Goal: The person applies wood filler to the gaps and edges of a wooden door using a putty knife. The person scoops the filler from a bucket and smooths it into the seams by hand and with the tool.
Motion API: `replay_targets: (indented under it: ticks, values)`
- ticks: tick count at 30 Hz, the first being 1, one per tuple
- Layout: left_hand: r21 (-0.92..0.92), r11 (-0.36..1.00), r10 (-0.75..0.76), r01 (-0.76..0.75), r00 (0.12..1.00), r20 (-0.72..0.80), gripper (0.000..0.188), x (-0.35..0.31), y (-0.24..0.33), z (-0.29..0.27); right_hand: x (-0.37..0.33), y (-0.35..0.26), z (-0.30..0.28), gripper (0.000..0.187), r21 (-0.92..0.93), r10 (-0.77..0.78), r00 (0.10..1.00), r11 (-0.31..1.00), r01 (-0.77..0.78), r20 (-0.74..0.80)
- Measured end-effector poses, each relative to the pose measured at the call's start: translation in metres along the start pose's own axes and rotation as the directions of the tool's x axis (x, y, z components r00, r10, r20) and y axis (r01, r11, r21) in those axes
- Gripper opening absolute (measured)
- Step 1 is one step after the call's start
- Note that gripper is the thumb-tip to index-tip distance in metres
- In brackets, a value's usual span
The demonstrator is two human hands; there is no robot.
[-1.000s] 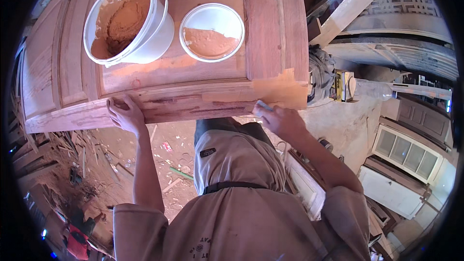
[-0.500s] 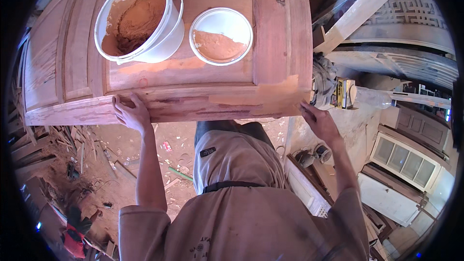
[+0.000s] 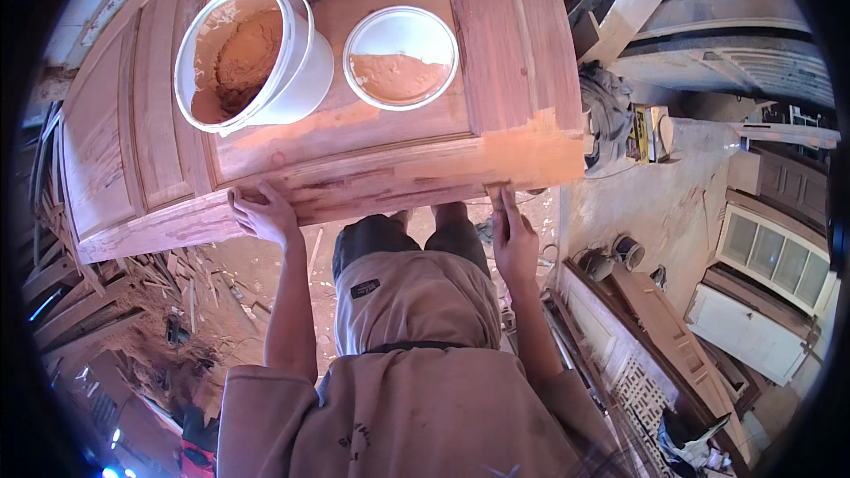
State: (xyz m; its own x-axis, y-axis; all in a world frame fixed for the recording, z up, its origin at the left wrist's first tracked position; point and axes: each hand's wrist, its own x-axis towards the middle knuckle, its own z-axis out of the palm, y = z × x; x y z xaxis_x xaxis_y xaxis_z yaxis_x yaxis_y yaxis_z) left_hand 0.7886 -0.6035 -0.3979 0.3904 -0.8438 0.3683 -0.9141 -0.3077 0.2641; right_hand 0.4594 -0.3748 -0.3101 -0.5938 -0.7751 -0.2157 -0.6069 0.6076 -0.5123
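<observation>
A panelled wooden door (image 3: 354,152) lies flat in front of me, with orange filler (image 3: 531,152) spread over its near right corner. My left hand (image 3: 266,214) rests on the door's near edge, fingers apart, holding nothing. At the same edge, farther right, my right hand (image 3: 515,243) pinches a small flat scraper (image 3: 498,186) against the wood; most of the tool is hidden by the fingers. On the door stands a white bucket (image 3: 312,80) part full of orange-brown filler. To its right lies a round white lid (image 3: 403,34) bearing a smooth patch of filler.
Wood scraps and shavings (image 3: 168,327) litter the floor at left. Right of the door are a yellow-and-black box (image 3: 651,133) and dark crumpled cloth (image 3: 606,111). Door panels (image 3: 673,336) and a white-framed window (image 3: 775,243) lean at the right. My legs stand close to the door's edge.
My right hand has moved left along the near edge, away from the right corner. My left hand stays on the edge. The whole view has shifted and turned slightly.
</observation>
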Motion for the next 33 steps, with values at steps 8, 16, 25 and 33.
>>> replay_targets:
  ticks: [8,16,25,33]
  values:
    - [0.013,1.0,-0.007,0.008,1.0,-0.014,0.058,0.0,0.0,0.001,-0.017,-0.003,0.01,0.047,-0.022,0.013,1.0,1.0,-0.013,-0.004]
    - [0.012,1.0,-0.011,0.01,1.0,0.008,0.059,0.001,0.001,0.002,-0.014,-0.006,0.052,0.051,-0.041,-0.053,0.989,0.998,0.048,-0.135]
    - [0.026,1.0,-0.007,0.007,1.0,-0.003,0.059,-0.001,0.0,-0.001,-0.041,-0.022,0.019,0.044,-0.013,-0.133,0.977,0.99,0.137,0.169]
    - [0.024,1.0,0.006,-0.006,1.0,-0.026,0.057,-0.002,-0.002,0.003,0.051,-0.019,-0.036,0.036,-0.335,-0.303,0.807,0.793,0.508,0.507]
